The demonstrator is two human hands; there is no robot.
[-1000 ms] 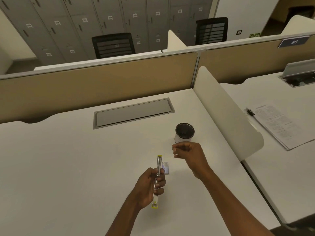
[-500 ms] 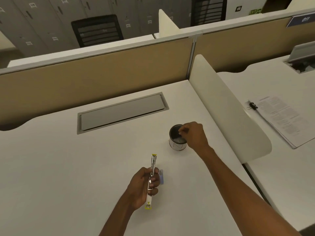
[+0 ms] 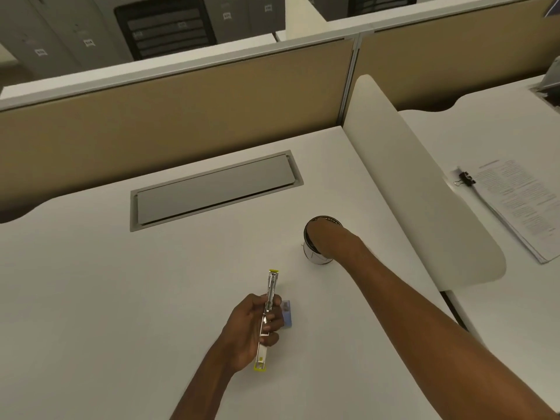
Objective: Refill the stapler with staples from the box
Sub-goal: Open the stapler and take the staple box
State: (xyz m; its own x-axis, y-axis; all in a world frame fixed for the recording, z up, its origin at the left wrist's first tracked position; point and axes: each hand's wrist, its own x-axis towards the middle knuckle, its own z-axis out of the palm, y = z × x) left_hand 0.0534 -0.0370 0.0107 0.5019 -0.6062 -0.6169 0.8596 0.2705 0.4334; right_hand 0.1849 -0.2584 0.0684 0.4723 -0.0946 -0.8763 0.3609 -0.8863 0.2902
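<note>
My left hand (image 3: pixel 251 328) grips a slim silver stapler (image 3: pixel 267 316) with yellow ends, held flat and opened out above the white desk (image 3: pixel 91 298). Just right of that hand a small blue and white staple box (image 3: pixel 287 317) lies on the desk, partly hidden by my fingers. My right hand (image 3: pixel 328 242) reaches down into a small round cup (image 3: pixel 315 257) with a dark inside; its fingers are hidden in the cup, so their state does not show.
A grey cable hatch (image 3: pixel 212 190) is set into the desk behind. A curved white divider (image 3: pixel 424 192) stands to the right, with clipped papers (image 3: pixel 515 204) on the neighbouring desk beyond it. A tan partition (image 3: pixel 181 116) closes the back.
My right hand moved from above the staple box to the cup and went down inside it. The left hand kept its hold on the stapler. The view tilted downward.
</note>
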